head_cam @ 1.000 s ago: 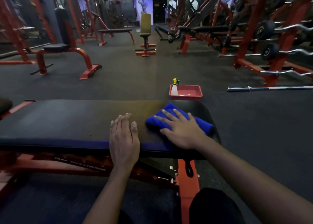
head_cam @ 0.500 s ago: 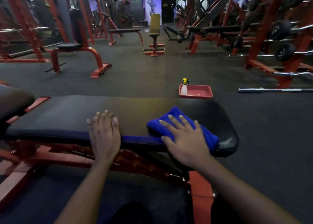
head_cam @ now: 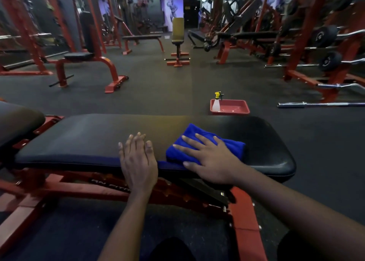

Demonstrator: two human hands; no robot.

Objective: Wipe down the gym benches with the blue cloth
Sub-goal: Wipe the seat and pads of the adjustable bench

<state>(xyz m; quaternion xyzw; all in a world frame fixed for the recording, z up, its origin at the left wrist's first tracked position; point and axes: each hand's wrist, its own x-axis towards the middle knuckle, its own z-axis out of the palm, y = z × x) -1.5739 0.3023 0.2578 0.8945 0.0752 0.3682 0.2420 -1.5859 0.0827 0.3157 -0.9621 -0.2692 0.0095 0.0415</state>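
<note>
A black padded bench on a red frame runs left to right in front of me. A folded blue cloth lies on the right half of the pad, near its front edge. My right hand presses flat on the cloth with the fingers spread and the thumb at the pad's front edge. My left hand rests palm down on the pad's front edge, just left of the cloth, and holds nothing. Part of the cloth is hidden under my right hand.
On the floor beyond the bench sits a red tray with a yellow-topped spray bottle in it. A barbell lies on the floor at the right. Another black pad adjoins at the left. More benches and red racks stand further back.
My right hand has slid the cloth leftward along the pad, away from its right end. My left hand has also shifted left along the front edge. The view has turned slightly.
</note>
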